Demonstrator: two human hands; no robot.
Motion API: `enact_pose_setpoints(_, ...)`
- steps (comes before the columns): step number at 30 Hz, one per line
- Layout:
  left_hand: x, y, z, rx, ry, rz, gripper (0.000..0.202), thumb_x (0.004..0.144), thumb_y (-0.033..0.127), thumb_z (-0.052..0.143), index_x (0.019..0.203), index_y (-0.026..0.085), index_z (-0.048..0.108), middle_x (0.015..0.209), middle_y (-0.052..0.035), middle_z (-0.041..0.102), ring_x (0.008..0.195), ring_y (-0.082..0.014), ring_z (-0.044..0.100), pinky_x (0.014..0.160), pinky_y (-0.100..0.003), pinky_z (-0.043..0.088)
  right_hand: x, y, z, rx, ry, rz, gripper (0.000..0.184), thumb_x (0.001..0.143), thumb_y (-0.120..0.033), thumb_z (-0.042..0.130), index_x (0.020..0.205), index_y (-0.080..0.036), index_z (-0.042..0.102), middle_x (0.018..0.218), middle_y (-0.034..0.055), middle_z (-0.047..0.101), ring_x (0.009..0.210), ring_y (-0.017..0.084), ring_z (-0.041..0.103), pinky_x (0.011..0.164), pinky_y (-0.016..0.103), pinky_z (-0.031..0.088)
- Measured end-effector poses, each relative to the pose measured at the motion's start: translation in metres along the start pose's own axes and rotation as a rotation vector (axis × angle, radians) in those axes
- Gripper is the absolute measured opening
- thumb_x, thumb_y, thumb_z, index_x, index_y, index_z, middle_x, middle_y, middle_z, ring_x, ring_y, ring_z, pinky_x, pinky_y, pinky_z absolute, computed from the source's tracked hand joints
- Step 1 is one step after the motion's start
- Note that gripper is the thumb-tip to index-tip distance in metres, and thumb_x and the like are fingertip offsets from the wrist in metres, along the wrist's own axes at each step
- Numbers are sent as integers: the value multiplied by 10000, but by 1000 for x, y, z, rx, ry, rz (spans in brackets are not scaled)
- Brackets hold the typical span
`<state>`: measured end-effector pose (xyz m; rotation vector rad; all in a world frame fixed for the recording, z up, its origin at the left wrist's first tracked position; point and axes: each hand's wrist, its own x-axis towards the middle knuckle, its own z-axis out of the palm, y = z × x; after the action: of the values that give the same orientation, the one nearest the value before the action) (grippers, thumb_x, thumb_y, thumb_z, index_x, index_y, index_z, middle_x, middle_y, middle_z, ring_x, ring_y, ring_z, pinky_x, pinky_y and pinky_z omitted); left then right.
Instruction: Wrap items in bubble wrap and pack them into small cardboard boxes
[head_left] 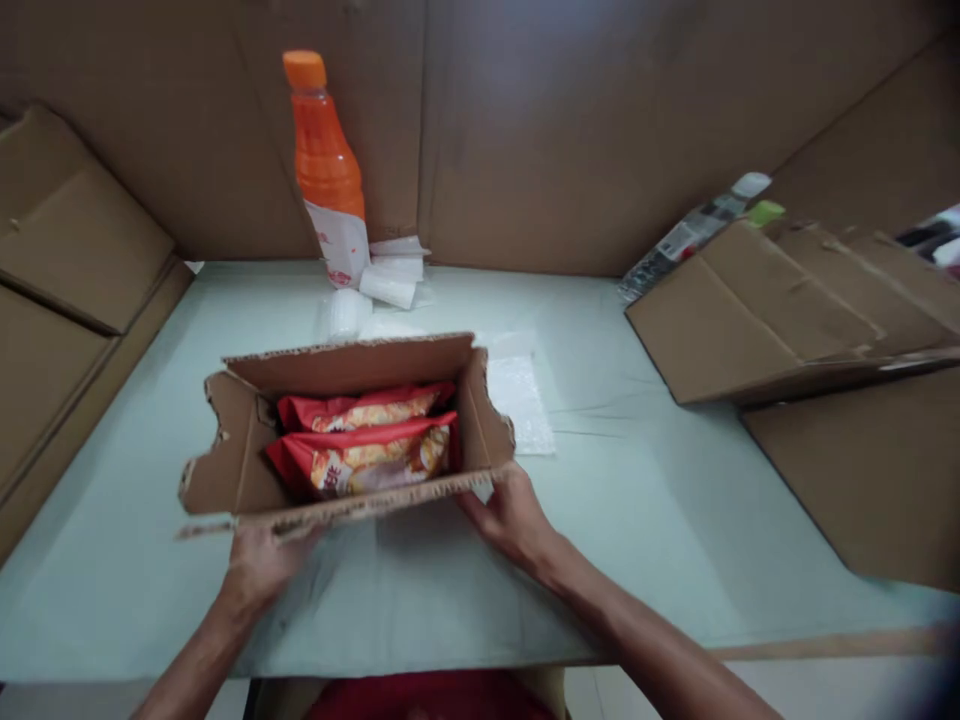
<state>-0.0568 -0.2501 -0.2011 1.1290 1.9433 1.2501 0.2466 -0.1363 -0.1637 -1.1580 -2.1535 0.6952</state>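
An open cardboard box (247, 470) with torn flaps stands on the pale green table (675, 520) just in front of me. Inside lie two red snack packets (364, 445), one behind the other. My left hand (262, 565) grips the box's near left corner from below, fingers curled under the front flap. My right hand (510, 515) holds the near right corner, fingers closed against the side wall.
An orange drink bottle (326, 170) stands at the back, with white foam pieces (390, 275) beside it. A bubble-wrap sheet (521, 400) lies right of the box. Flattened cartons (787, 310) are stacked at right, and more cardboard (67, 290) lines the left side and the back.
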Motion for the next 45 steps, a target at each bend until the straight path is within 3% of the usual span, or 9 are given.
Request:
enact_pose_setpoints(4, 53, 29, 32, -55, 2, 71, 555, 697, 488, 789, 1117, 160, 636, 1060, -95, 711, 1032, -292, 675, 979, -435, 540, 53, 2, -9, 81, -12, 37, 538, 872, -254, 602, 1397, -222, 493, 1273, 109, 674, 1062, 277, 670, 835, 409, 602)
enact_pose_setpoints(7, 59, 35, 34, -77, -37, 105, 664, 788, 446, 726, 1346, 162, 504, 1251, -129, 641, 1167, -273, 627, 1072, -448, 482, 49, 13, -24, -26, -19, -15, 579, 907, -253, 571, 1467, -240, 424, 1389, 114, 608, 1210, 289, 608, 948, 463, 560)
enact_pose_setpoints(10, 33, 22, 20, -37, -123, 37, 701, 822, 427, 711, 1438, 212, 455, 1377, -146, 589, 1293, -304, 568, 1146, -500, 416, 24, 32, -39, -250, -30, -80, 583, 910, -244, 579, 1475, -231, 438, 1479, 134, 538, 1353, 321, 503, 1063, 526, 467)
enact_pose_setpoints(15, -30, 6, 9, -12, -110, -10, 639, 846, 393, 699, 1437, 279, 485, 1456, -129, 561, 1365, -321, 525, 1179, -531, 389, 5, 57, -45, -481, -90, -22, 317, 910, -145, 573, 1206, -212, 665, 1344, 123, 657, 1284, 332, 561, 977, 493, 465)
enact_pose_setpoints(19, -29, 12, 2, -7, -11, 35, 718, 826, 412, 713, 1478, 279, 443, 1478, -133, 536, 1335, -333, 546, 1144, -553, 425, -7, 39, -55, -466, -80, -29, 259, 927, -85, 507, 1059, -186, 705, 1076, 90, 765, 1041, 272, 682, 931, 443, 449)
enact_pose_setpoints(24, 24, 30, -6, -23, 37, 129, 816, 744, 433, 754, 1474, 280, 423, 1528, -132, 465, 1344, -336, 516, 1125, -579, 424, -28, 1, -67, -210, -114, -73, 316, 924, -396, 644, 1179, -211, 676, 1176, 92, 741, 1099, 274, 670, 996, 444, 446)
enact_pose_setpoints(33, 50, 65, 44, -195, 85, 170, 678, 704, 317, 724, 1323, 180, 481, 1209, -106, 604, 1151, -266, 600, 1039, -488, 491, 56, -18, -20, 162, 28, 82, 612, 831, -267, 608, 1429, -180, 512, 1347, 122, 654, 1190, 281, 633, 944, 446, 545)
enact_pose_setpoints(40, -3, 48, 32, -19, 107, 203, 754, 807, 280, 674, 1500, 207, 384, 1491, -176, 482, 1366, -327, 500, 1127, -530, 420, -33, 15, -66, -196, -240, -153, 559, 865, -274, 641, 1416, -232, 555, 1424, 109, 608, 1320, 293, 556, 1103, 503, 438)
enact_pose_setpoints(45, -58, 46, 53, 193, -126, 558, 487, 872, 197, 587, 1357, 216, 549, 1429, -144, 559, 1332, -306, 534, 1075, -509, 485, -69, 32, -48, -438, -153, -144, 343, 912, -213, 614, 1249, -203, 673, 1349, 140, 654, 1264, 322, 577, 987, 500, 483)
